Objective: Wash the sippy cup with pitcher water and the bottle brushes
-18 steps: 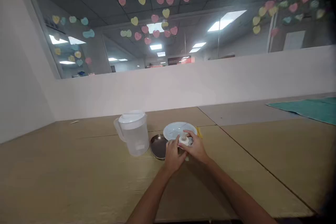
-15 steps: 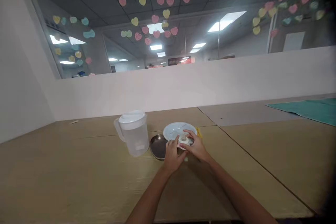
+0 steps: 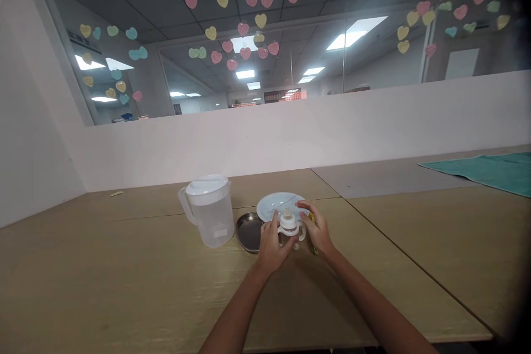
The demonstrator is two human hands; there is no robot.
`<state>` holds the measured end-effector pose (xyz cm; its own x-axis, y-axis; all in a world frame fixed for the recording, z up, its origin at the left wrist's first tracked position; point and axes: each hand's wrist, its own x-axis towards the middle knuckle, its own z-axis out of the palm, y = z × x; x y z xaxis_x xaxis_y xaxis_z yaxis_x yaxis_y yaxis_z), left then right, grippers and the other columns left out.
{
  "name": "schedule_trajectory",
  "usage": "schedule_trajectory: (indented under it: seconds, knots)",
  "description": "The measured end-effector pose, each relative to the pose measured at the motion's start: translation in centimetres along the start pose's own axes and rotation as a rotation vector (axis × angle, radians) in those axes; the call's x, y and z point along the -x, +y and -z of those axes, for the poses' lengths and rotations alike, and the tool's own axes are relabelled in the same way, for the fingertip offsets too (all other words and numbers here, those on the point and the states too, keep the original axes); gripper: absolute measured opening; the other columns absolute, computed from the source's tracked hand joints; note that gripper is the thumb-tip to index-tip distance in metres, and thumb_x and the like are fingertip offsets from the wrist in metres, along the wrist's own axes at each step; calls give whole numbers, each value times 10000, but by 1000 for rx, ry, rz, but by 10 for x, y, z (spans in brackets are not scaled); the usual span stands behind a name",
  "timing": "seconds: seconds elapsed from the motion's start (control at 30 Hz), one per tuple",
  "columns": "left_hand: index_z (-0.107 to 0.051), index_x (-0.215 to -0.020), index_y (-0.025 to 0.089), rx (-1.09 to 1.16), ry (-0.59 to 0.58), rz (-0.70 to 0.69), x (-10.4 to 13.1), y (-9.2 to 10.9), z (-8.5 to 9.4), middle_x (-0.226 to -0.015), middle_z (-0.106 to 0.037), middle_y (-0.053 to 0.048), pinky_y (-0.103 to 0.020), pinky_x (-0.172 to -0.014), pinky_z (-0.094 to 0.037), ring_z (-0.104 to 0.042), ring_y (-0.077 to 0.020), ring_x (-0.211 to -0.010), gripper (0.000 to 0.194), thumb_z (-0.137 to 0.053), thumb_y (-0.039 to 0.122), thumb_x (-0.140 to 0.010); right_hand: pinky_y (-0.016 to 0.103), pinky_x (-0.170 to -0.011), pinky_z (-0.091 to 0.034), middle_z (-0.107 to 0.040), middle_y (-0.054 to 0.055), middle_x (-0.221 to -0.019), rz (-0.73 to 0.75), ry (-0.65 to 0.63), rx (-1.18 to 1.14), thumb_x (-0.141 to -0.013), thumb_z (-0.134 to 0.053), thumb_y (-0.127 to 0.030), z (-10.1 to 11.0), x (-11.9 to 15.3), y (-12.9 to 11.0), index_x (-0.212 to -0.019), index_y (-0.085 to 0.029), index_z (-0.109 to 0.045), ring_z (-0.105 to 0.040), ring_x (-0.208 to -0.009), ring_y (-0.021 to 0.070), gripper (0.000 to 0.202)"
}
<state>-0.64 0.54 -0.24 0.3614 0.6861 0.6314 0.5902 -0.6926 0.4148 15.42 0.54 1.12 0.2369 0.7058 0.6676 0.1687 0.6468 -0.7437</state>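
Observation:
A baby bottle stands upright between my hands, with a pale teat on its white collar and white handles at its sides. My left hand is closed around the bottle's left side, thumb low in front. On the other side my right hand has its fingers apart and curved close to the right handle. The lower part of the bottle is partly hidden by my left thumb. Right behind it lies a pale blue plate, and a dark round metal dish sits to the left.
A clear lidded pitcher stands left of the metal dish. Something yellow-green lies partly hidden under my right hand. A teal cloth is spread at the far right of the wooden table. A white wall rises behind.
My right hand has come off the top of the bottle and moved right, its fingers spreading. The teat and collar now show. My left hand stays at the bottle.

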Motion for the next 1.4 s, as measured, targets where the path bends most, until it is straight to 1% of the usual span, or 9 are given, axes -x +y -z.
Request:
schedule_trajectory:
  seconds: [0.13,0.27,0.43,0.5,0.63,0.83,1.07,1.23,1.4]
  knots:
    - [-158,-1406,156,7,5,5,0,-1,0,-1196,-522,-139,-452,-979,-308,-465,-258,-1113,774,-491,519,-809,397,-992,-338,-519,80,-1209,113,-171,100,-729,-570,-291,-5,5,-3,-1253,-217,-405,-461,-1146,236,554]
    - [-164,-1407,158,17,23,13,1,-3,-2,-1194,-524,-135,-448,-981,-310,-466,-259,-1104,791,-512,520,-795,399,-995,-332,-522,65,-1209,98,-133,15,-741,-510,-267,-3,2,4,-1327,-234,-295,-456,-1154,226,625]
    - [-186,-1398,174,16,15,10,1,-2,-1,-1255,-485,-139,-456,-985,-308,-436,-273,-1154,746,-517,474,-801,393,-934,-387,-600,52,-1119,17,-409,72,-765,-554,-362,0,0,-4,-1176,-236,-525,-539,-1042,242,432]
    - [-199,-1394,167,19,18,6,1,-1,-1,-1248,-490,-140,-457,-978,-316,-438,-275,-1152,735,-520,462,-802,395,-926,-399,-601,60,-1135,-10,-432,82,-733,-607,-381,-2,-1,-9,-1122,-227,-575,-540,-1049,251,420]
    - [-194,-1397,156,21,27,15,1,0,-1,-1188,-532,-131,-442,-962,-337,-470,-263,-1102,767,-525,492,-793,389,-921,-421,-603,66,-1145,-138,-315,-103,-664,-686,-353,-3,-5,-13,-1115,-214,-568,-543,-1064,242,486]
    - [-183,-1403,179,19,33,14,2,-1,-2,-1162,-548,-111,-436,-965,-336,-474,-252,-1093,772,-522,509,-793,369,-830,-490,-668,35,-968,-321,-128,-500,-604,-754,-286,4,-15,-18,-1082,-233,-527,-620,-894,203,532]
    - [-175,-1403,181,6,18,21,3,-1,-2,-1194,-531,-115,-442,-980,-318,-462,-255,-1113,777,-512,527,-795,384,-1004,-415,-649,-3,-988,-281,71,-778,-604,-747,-254,15,-25,-27,-877,-246,-576,-580,-1036,190,323]
    - [-187,-1401,178,11,2,26,2,-1,-1,-1200,-525,-118,-441,-984,-310,-458,-257,-1117,769,-508,528,-796,415,-1040,-391,-651,17,-976,-300,118,-785,-637,-717,-278,15,-30,-9,-890,-233,-596,-559,-1075,206,284]
    - [-217,-1395,184,20,19,33,3,-1,0,-1190,-536,-112,-428,-974,-326,-469,-249,-1105,762,-520,529,-787,339,-1038,-399,-650,9,-968,-351,191,-812,-603,-734,-270,12,-32,19,-846,-229,-564,-549,-1093,184,299]
